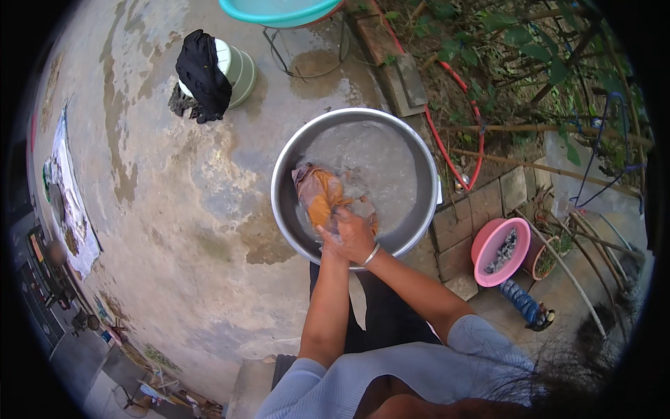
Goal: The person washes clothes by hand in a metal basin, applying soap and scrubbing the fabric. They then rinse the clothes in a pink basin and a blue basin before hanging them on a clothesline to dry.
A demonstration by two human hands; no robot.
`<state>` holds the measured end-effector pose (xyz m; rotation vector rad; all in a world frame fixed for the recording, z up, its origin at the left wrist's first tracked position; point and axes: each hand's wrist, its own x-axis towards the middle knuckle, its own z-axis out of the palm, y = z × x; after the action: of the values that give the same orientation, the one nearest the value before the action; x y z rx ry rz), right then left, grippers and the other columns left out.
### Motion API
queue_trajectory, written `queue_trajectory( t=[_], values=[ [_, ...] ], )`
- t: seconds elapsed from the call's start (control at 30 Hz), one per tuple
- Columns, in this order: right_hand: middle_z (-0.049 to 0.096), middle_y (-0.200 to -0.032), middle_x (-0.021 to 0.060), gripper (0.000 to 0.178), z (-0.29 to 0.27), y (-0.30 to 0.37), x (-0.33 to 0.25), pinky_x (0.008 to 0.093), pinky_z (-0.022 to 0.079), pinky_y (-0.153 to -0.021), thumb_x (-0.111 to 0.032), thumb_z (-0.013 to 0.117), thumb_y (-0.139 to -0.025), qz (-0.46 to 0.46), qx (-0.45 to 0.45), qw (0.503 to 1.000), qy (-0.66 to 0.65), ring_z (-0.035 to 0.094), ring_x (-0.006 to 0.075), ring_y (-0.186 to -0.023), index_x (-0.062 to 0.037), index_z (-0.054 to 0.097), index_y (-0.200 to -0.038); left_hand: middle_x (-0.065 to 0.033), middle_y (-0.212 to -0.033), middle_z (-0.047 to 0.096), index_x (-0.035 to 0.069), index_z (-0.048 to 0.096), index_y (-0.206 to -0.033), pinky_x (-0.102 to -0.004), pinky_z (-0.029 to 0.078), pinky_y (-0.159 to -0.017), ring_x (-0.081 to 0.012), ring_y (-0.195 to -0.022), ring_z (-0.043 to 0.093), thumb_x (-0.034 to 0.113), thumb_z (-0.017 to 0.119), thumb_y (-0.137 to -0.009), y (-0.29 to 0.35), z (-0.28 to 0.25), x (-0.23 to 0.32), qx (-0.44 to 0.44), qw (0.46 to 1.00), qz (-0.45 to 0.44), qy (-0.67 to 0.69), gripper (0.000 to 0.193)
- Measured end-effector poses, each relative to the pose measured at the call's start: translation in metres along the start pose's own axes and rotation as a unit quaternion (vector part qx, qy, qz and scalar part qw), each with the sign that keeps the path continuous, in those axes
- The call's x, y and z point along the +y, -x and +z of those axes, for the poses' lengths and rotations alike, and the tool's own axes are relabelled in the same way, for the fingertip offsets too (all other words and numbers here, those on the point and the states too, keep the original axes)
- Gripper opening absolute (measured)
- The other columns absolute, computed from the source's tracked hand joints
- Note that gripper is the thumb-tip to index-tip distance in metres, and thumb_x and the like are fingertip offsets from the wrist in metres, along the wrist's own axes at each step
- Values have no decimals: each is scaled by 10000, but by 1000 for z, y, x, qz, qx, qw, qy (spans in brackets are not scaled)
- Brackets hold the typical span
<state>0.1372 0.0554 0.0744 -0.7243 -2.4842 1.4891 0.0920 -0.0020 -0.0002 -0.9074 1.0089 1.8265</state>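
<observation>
A large round metal basin point(285, 222) in front of me holds cloudy grey water. In its left half lies a bunched wet cloth point(322, 202), orange with a mauve-brown end, partly under the water. My right hand point(354, 234), with a silver bangle at the wrist, is closed on the cloth's near part. Pressed close beside it, my left hand point(331, 241) also grips the cloth; its fingers are partly hidden by the right hand.
Beyond the basin, a dark garment point(202, 73) drapes over a pale green bucket point(243, 77). A turquoise basin point(283, 15) rests on a metal stand. To the right are a red hose point(480, 140), a brick edging point(469, 223), plants, and a pink basin point(494, 276).
</observation>
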Motion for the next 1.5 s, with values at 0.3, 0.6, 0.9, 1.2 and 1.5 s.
queue_trajectory(
  t=[0.3,0.6,0.9,1.2,1.5],
  values=[
    [608,-844,149,94,-44,-19,62,402,470,-655,-77,616,-847,91,234,967,-36,589,320,-760,0,647,-892,-113,-1207,545,-9,471,-1238,-319,437,-935,-229,-1050,575,275,456,-992,59,15,32,71,874,265,-400,376],
    [330,-1416,240,720,-78,-8,15,529,449,-826,-405,770,-668,101,-24,916,388,393,430,-1204,-166,502,-1292,-299,-1436,251,5,356,-1390,-498,260,-1070,-453,-1311,280,138,648,-822,85,4,54,46,590,435,-679,652],
    [407,-1294,202,604,-7,-74,102,539,436,-893,-352,710,-744,35,-79,934,347,496,424,-1107,-267,458,-1287,-142,-1534,97,245,84,-1495,-658,278,-993,-331,-1377,226,336,583,-925,76,-20,10,23,954,99,-283,763],
    [500,-975,185,347,-13,-14,18,435,460,-748,-108,692,-653,49,-14,998,-26,534,380,-938,-44,571,-972,-103,-1219,513,108,454,-1285,-403,451,-942,-251,-1118,521,745,434,-818,-41,-28,20,-259,957,-94,90,790],
    [543,-893,146,240,-16,-29,-2,421,493,-583,-268,655,-821,-5,32,996,88,593,333,-646,-55,573,-746,-89,-1109,542,56,509,-1185,-353,455,-893,-224,-1010,541,474,451,-925,-2,4,-1,-78,979,122,-141,495]
  ],
)
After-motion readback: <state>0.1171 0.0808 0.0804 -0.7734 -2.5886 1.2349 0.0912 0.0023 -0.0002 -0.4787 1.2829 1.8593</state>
